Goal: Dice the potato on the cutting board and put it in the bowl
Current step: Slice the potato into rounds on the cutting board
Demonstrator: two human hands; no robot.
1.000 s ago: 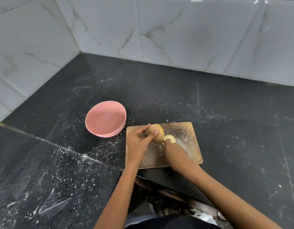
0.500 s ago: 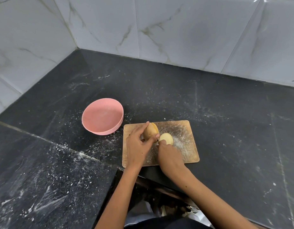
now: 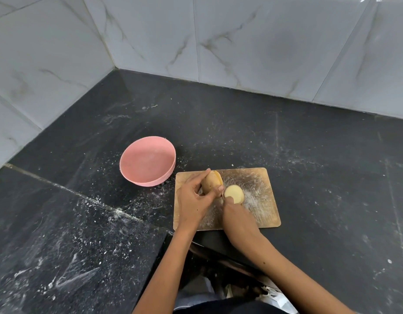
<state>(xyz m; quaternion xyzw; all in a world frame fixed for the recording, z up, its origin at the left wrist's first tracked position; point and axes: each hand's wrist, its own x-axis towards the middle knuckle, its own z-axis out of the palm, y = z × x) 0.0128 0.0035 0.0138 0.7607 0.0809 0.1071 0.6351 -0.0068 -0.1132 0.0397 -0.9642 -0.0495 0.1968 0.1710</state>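
A wooden cutting board [image 3: 259,189] lies on the black counter. My left hand [image 3: 193,200] grips one potato half [image 3: 210,181], standing on the board's far left part. The other potato half [image 3: 234,194] lies just right of it, pale cut face up. My right hand [image 3: 238,219] is curled just behind that half, its fingers hidden. A thin sliver of knife blade [image 3: 222,197] shows between the two halves. The pink bowl [image 3: 148,163] stands to the left of the board and holds nothing that I can see.
The black stone counter [image 3: 320,200] is dusted with white specks. Grey marble wall tiles [image 3: 264,53] close the back and the left side. The counter's front edge cuts in under my arms, where dark clothing shows.
The potato has come apart into two halves. The right half has tipped over so its pale cut face points up. My left hand stays on the left half.
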